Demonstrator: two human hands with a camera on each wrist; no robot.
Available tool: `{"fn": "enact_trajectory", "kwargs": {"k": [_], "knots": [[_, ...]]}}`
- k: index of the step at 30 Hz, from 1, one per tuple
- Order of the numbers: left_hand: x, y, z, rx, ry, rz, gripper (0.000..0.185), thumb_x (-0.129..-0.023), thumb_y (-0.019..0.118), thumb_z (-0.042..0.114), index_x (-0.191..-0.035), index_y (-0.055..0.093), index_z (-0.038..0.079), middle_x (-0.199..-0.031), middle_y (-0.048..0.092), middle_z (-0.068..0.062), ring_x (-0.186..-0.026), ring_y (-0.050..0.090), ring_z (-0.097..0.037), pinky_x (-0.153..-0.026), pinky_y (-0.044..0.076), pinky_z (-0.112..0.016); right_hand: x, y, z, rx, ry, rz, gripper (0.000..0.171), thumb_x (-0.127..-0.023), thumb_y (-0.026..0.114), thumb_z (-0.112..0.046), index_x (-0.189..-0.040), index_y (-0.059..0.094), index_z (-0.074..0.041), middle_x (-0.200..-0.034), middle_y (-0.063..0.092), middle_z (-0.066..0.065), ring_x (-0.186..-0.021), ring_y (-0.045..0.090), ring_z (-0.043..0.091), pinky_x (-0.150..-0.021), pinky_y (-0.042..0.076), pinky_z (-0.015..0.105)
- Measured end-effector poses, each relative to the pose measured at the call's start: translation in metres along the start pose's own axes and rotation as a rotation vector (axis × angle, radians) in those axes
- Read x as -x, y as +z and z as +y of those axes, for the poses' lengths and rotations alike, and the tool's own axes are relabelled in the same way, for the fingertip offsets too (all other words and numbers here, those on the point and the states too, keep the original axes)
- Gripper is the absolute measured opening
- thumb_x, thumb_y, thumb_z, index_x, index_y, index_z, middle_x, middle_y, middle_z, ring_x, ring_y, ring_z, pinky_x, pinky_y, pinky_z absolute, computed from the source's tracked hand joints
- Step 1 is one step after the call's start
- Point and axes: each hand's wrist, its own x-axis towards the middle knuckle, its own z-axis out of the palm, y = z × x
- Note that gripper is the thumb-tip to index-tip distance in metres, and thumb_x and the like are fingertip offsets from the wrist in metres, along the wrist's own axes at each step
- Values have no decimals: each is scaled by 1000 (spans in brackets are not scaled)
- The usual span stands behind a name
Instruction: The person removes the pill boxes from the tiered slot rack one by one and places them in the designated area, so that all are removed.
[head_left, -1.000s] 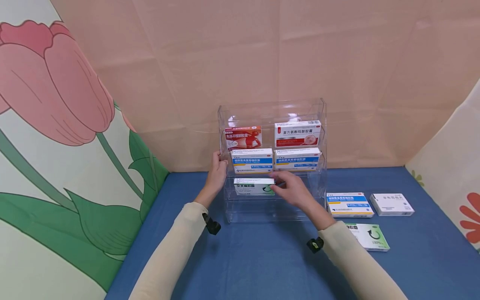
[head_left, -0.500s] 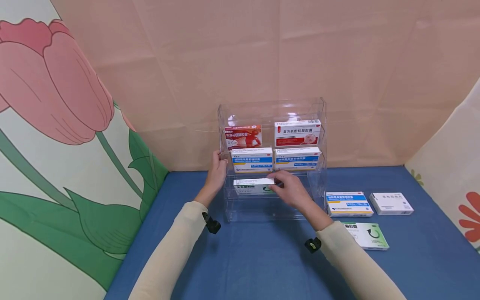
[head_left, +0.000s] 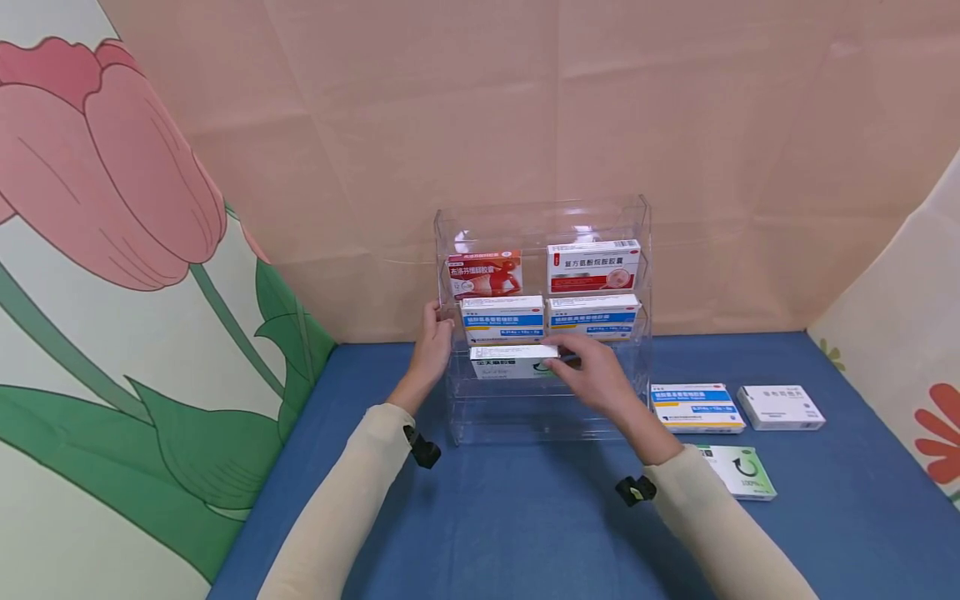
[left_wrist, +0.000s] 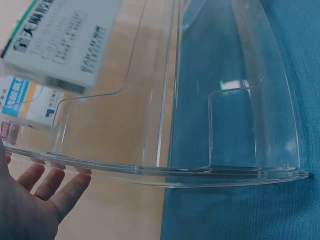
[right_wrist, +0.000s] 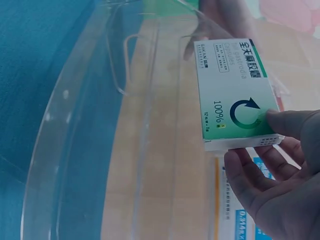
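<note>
My right hand (head_left: 596, 375) pinches the right end of a white-and-green medicine box (head_left: 510, 364). In the right wrist view the thumb lies on the printed face of this box (right_wrist: 232, 92), and the fingers are behind and under its end. The box is tilted in front of a lower tier of the clear acrylic display rack (head_left: 525, 417), close below two blue-and-white medicine boxes. My left hand (head_left: 432, 350) is at the rack's left side. In the left wrist view its fingers (left_wrist: 70, 195) are extended, tips against the outside of the clear side wall (left_wrist: 190, 172).
On the rack's upper tier stand a red box (head_left: 486, 275) and a white-and-red box (head_left: 592, 268). Right of the rack, a blue-and-white box (head_left: 697, 408), a white box (head_left: 782, 408) and another green-and-white box (head_left: 742, 472) lie on the blue tablecloth (head_left: 540, 533). The right sleeve partly covers the last one.
The right hand has raised the white-and-green medicine box slightly and shifted it to the right, its top now near the middle-tier boxes. The left hand has stayed at the rack's side.
</note>
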Motion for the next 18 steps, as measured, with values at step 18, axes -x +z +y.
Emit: {"fn": "enact_trajectory", "kwargs": {"k": [18], "knots": [[0, 0, 1, -21, -18, 4, 45, -101, 37, 25, -144, 32, 13, -140, 45, -19, -123, 47, -36, -102, 38, -58, 28, -32, 9, 13, 65, 4, 32, -94, 71, -15, -125, 68, -11, -123, 67, 12, -102, 63, 29, -87, 57, 49]]}}
